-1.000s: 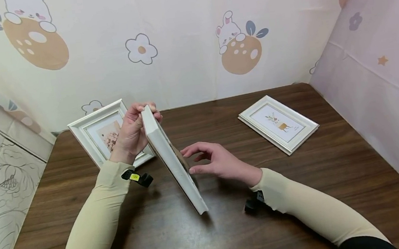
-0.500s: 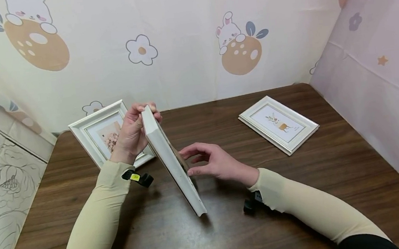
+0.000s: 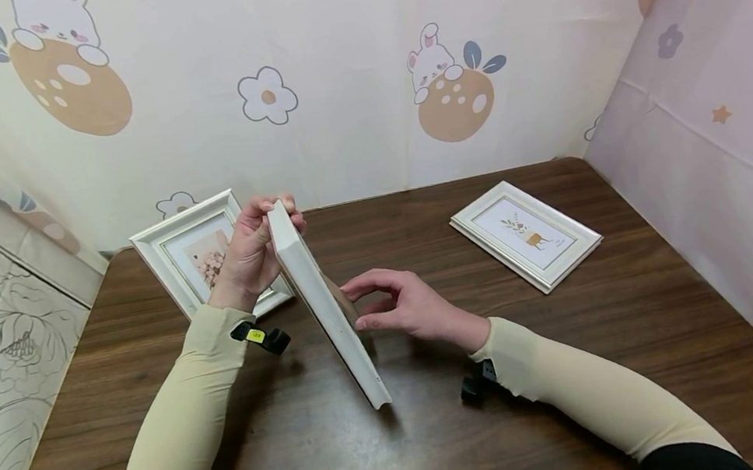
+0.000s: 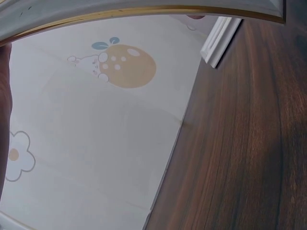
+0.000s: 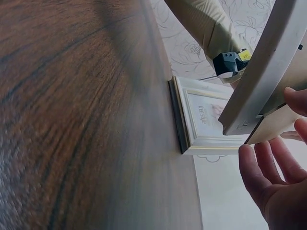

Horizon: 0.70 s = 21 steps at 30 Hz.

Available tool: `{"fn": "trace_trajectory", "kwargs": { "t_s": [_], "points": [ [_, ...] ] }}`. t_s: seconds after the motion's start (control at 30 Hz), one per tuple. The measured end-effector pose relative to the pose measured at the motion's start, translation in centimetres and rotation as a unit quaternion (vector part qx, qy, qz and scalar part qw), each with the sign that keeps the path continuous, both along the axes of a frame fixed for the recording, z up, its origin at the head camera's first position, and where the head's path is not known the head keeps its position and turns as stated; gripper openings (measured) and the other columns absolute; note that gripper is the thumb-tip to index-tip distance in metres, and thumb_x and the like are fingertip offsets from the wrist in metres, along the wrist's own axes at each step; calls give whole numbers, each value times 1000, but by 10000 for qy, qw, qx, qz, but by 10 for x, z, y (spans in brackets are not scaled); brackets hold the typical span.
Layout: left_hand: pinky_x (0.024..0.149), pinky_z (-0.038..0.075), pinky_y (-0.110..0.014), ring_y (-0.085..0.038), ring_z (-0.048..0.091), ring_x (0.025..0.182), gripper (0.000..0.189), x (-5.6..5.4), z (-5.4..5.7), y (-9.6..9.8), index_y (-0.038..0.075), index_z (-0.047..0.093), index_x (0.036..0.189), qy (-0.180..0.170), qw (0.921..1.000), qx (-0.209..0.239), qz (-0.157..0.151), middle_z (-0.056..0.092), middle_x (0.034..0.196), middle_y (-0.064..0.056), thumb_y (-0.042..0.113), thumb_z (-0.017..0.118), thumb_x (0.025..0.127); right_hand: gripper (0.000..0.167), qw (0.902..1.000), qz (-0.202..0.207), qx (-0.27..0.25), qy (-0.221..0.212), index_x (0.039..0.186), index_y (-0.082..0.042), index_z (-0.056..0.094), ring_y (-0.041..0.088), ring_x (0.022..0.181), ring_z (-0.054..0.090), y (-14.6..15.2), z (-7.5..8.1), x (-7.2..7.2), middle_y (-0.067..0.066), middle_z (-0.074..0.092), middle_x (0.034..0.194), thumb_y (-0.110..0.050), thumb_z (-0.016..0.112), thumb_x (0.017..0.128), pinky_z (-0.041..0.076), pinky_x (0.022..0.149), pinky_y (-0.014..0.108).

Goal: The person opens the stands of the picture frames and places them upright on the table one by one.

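Barely anything has shifted, so I'm mid-step: my left hand point(image 3: 247, 249) grips the picture frame point(image 3: 317, 297) over the table point(image 3: 276, 451); my right hand point(image 3: 409, 305) meets its brown flap point(image 5: 273, 125), pinching or not unclear.

I have the held frame point(image 3: 325, 304) above the middle of the table point(image 3: 292, 465), its upper end in the left hand point(image 3: 247, 251). To its right I see the right hand point(image 3: 406, 306), the stand flap point(image 5: 274, 125) between thumb and fingers. Behind the left hand, at the table's far left, is the standing frame point(image 3: 198, 249), partly covered. I find the flat frame point(image 3: 528, 236) on the table, far right, with the wall cloth point(image 3: 351, 144) behind the far edge
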State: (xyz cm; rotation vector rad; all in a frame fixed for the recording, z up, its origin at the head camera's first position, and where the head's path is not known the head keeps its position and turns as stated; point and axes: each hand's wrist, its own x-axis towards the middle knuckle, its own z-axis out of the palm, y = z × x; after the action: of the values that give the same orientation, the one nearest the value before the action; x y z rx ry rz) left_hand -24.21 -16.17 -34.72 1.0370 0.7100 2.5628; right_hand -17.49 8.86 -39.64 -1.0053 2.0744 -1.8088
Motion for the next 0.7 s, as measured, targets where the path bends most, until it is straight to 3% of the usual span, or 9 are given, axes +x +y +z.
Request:
{"fn": "trace_trajectory", "kwargs": {
  "t_s": [0.7],
  "points": [
    [94,52,-34,-29,64,102,11,0,-1,-1,1,66,102,30,9999,-93,-48,58,112,-17,3,57,95,43,9998,88,-83,168,123,-2,65,26,109,61,6,4,-2,12,63,121,3,79,82,56,86,47]
  ]
}}
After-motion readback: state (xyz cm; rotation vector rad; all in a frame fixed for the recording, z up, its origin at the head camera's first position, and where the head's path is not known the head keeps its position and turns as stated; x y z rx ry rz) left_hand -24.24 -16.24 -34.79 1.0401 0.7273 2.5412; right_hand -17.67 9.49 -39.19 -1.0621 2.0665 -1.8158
